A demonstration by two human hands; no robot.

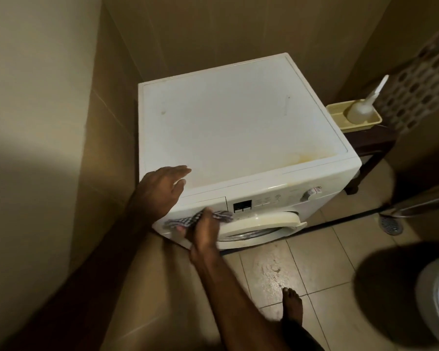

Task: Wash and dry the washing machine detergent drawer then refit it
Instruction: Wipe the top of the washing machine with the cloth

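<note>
Detergent drawer [203,202] is sitting flush in the upper left corner of the washing machine [238,127] front, showing only its smooth white rectangular face, level with the control panel [264,200] beside it. Its lower edge is being covered by a checked cloth [221,215], a thin woven rag in dark and pale squares, bunched and stretched across the panel. The right hand [203,231] is reaching up from below with a straight forearm, its fingers curling round the cloth and pressing it against the machine front just under the drawer; motion blur is hiding the fingertips. The left hand [162,188] is lying palm down on the front left corner of the machine's flat top, fingers straight and close together, pointing right, gripping nothing. The top is looking matt white with faint yellowish staining toward its front edge. Right of the drawer, a small dark display [242,206] and a round program dial [311,192] are standing on the glossy panel, and the curved cream door rim [264,224] is bulging below. A bare foot [293,304] is resting on glossy beige floor tiles [314,249]. Beside the machine, a pale plastic tray [340,115] is holding a white spouted bottle [363,107].
</note>
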